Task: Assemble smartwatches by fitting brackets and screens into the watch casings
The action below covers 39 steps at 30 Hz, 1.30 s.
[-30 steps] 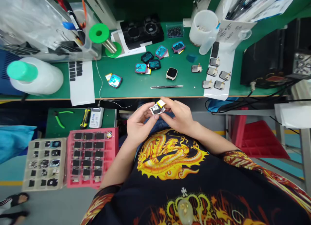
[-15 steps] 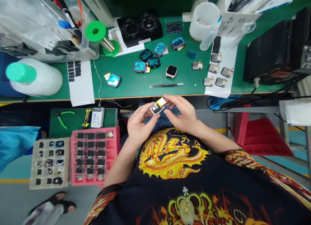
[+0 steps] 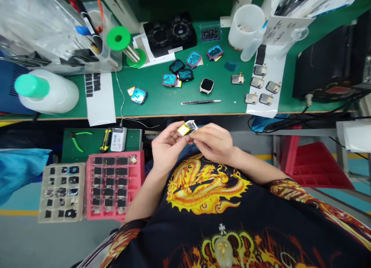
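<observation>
At the far left of the green table [image 3: 162,102] lies one white bottle [image 3: 49,93] with a green cap, on its side. Below the table edge, one beige tray [image 3: 61,192] and one red tray [image 3: 114,185] stand side by side, both with many small dark parts in their compartments. Behind them, on a small green shelf, are one green cutter [image 3: 77,138], one yellow knife [image 3: 105,139] and one white box [image 3: 118,138].

Further right on the table stands one green spool [image 3: 119,39]. Near it I count six small cases [image 3: 138,95] with blue insides, and one watch [image 3: 206,85] with a dark screen. One pair of tweezers [image 3: 200,102] lies just in front of the watch.

In the middle, below the table edge and above the lap, the left hand [image 3: 166,148] and the right hand [image 3: 214,142] meet. Both hold, between their fingertips, one small part [image 3: 188,127] with a yellow tab; the fingers are closed narrowly on it.

To the right, on one white paper [image 3: 268,86], I count six small silver pieces [image 3: 251,98]. Behind stands one white cup [image 3: 245,26].
</observation>
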Each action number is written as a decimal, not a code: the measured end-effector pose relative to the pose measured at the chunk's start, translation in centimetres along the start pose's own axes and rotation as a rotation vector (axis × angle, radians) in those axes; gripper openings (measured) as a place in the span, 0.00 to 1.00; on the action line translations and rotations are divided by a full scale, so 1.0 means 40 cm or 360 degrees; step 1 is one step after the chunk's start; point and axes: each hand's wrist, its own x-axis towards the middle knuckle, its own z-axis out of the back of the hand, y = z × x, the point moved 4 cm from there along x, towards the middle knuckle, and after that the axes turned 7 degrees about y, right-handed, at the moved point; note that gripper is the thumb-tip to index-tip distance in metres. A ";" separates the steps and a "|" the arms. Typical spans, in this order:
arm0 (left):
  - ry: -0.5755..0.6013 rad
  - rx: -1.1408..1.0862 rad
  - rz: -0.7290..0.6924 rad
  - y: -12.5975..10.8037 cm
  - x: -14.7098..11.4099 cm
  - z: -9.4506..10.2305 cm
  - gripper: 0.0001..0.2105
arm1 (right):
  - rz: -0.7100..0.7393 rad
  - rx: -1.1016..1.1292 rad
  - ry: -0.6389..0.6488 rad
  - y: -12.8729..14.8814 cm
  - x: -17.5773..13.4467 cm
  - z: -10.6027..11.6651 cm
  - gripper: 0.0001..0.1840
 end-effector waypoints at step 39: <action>0.0214 0.0054 0.0404 0.035 0.001 0.009 0.21 | -0.0267 -0.0053 0.0407 -0.078 -0.028 -0.006 0.28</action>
